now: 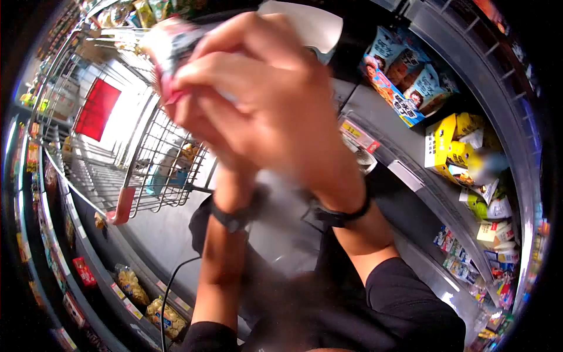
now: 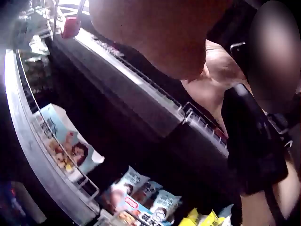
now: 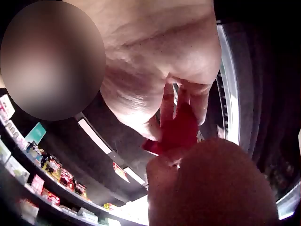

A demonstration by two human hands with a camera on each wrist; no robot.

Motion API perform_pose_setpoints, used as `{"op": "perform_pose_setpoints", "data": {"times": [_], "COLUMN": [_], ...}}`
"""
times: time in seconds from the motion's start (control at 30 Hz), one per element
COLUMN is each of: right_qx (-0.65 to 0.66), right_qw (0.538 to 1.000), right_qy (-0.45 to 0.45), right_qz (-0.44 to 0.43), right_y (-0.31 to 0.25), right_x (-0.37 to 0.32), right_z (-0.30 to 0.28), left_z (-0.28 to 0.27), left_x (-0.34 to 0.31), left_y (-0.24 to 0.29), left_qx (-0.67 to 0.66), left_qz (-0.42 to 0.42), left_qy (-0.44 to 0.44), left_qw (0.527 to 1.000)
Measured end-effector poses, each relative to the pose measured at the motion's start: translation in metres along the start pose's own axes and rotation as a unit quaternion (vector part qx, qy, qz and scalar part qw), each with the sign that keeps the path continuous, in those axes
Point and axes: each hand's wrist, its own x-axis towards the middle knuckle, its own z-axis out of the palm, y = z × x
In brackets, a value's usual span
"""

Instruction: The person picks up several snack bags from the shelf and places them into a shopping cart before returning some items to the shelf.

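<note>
In the head view both hands are raised close together at the upper middle, blurred. The right hand (image 1: 275,100) pinches a small red and dark package (image 1: 179,50) with curled fingers. The left hand (image 1: 220,152) grips the same package from behind, partly covered by the right hand. Seen from the right wrist, the red package (image 3: 181,132) lies between the right hand (image 3: 160,56) above and the left hand (image 3: 211,183) below. In the left wrist view the left hand (image 2: 155,33) fills the top, the right hand (image 2: 218,70) beside it; the package is hidden there.
A wire shopping cart (image 1: 170,158) with a red panel (image 1: 98,110) stands at the left, a blue package inside. Shelves at the right hold a blue box of snack bags (image 1: 399,97) and a yellow box (image 1: 440,141). Bagged goods (image 1: 164,317) sit on the lower left shelf.
</note>
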Motion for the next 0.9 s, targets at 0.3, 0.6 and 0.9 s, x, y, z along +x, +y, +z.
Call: {"op": "perform_pose_setpoints", "data": {"times": [0.3,0.6,0.9], "right_qx": [0.193,0.35,0.331], "right_qw": [0.975,0.914,0.889], "right_qy": [0.078,0.068,-0.004], "right_qz": [0.079,0.195,0.316], "right_y": [0.012,0.011,0.022], "right_x": [-0.006,-0.005,-0.013], "right_z": [0.111,0.134,0.077], "left_z": [-0.108,-0.121,-0.081], "left_x": [0.048,0.061,0.037], "left_y": [-0.01,-0.011,-0.005], "left_qx": [0.124,0.317,0.048], "left_qz": [0.005,0.084,-0.116], "left_qy": [0.012,-0.06,-0.071], "left_qw": [0.992,0.943,0.99]}}
